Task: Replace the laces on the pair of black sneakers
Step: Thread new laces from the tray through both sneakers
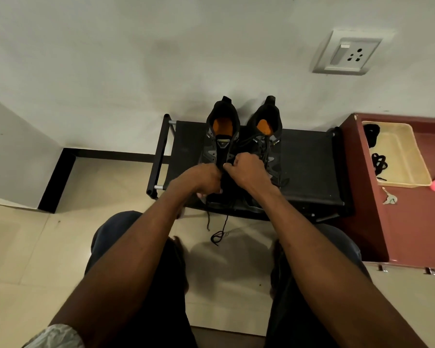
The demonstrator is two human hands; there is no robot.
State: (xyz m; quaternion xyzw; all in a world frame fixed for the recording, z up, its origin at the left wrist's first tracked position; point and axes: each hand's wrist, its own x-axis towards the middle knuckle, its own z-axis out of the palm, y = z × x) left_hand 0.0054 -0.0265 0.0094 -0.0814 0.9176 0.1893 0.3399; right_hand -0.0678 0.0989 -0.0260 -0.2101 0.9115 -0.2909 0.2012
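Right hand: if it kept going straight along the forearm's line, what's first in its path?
Probably the left sneaker: the right hand points up and left, knuckles right at that shoe's tongue and eyelets. Depth is unclear; it may already be touching. Beyond lies the wall.

Both bare forearms reach up from the bottom edge toward frame centre. Left hand (206, 178) and right hand (246, 170) sit knuckles-up, nearly touching, fingers curled in a pinch. Rolled pale sleeve (55, 336) at lower left.
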